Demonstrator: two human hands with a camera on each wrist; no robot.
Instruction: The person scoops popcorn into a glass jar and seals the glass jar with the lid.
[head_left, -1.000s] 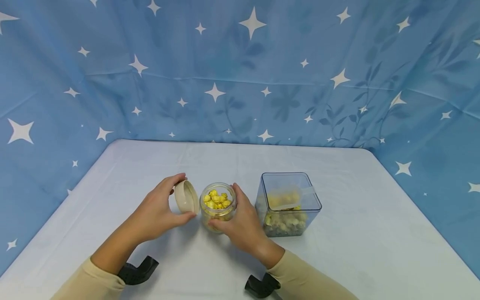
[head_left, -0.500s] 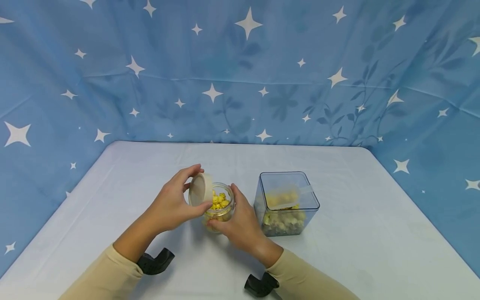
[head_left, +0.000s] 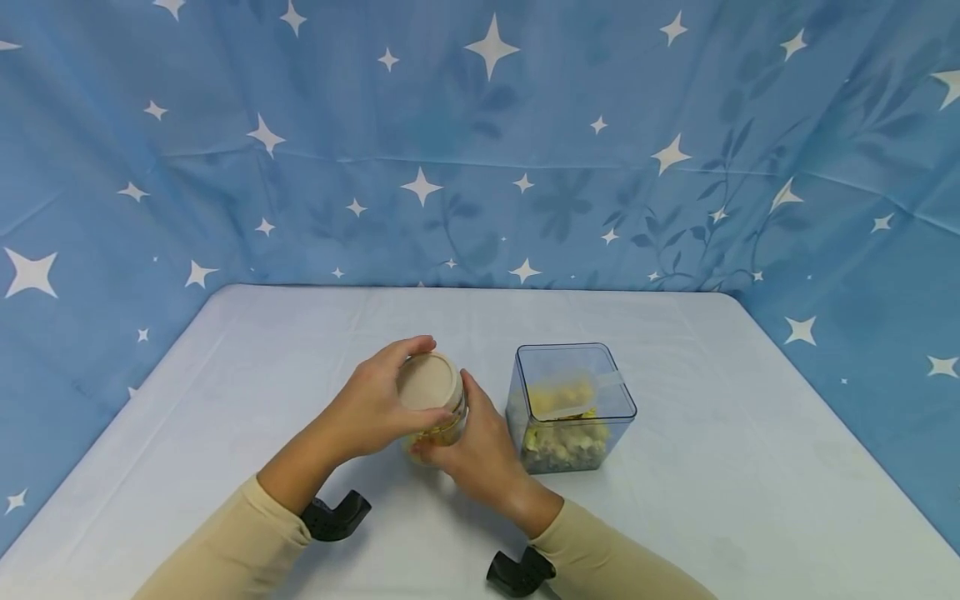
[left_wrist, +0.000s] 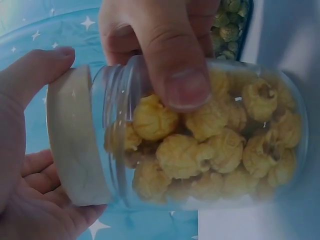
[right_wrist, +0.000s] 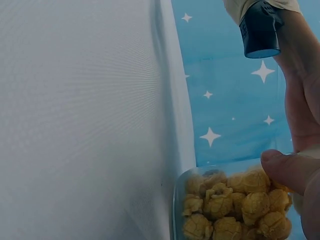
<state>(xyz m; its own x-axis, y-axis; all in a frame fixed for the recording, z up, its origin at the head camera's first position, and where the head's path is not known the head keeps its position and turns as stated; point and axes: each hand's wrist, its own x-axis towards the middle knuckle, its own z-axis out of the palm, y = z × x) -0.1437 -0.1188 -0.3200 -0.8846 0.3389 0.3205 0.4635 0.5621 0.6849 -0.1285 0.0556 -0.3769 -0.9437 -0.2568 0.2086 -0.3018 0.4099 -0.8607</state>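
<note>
A clear jar (left_wrist: pixel 210 145) of yellow popcorn stands on the table, its threaded neck showing in the left wrist view. My left hand (head_left: pixel 371 406) holds a cream lid (head_left: pixel 429 381) by its edge, thumb in front and fingers behind. The lid lies over the jar's mouth, tilted slightly, with part of the neck visible below it. My right hand (head_left: pixel 486 458) grips the jar's side, its thumb across the front of the glass. In the right wrist view the popcorn (right_wrist: pixel 235 205) shows through the jar wall beside the right thumb (right_wrist: pixel 285 167).
Right of the jar stands a square transparent bin (head_left: pixel 572 417) partly filled with popcorn, with a translucent scoop (head_left: pixel 573 398) inside. White cloth covers the table (head_left: pixel 712 467). A blue star-patterned curtain (head_left: pixel 480 150) hangs behind the far edge.
My left hand has moved right with the lid, turning it from nearly upright beside the jar to lie over its mouth. My right hand has kept its grip on the jar.
</note>
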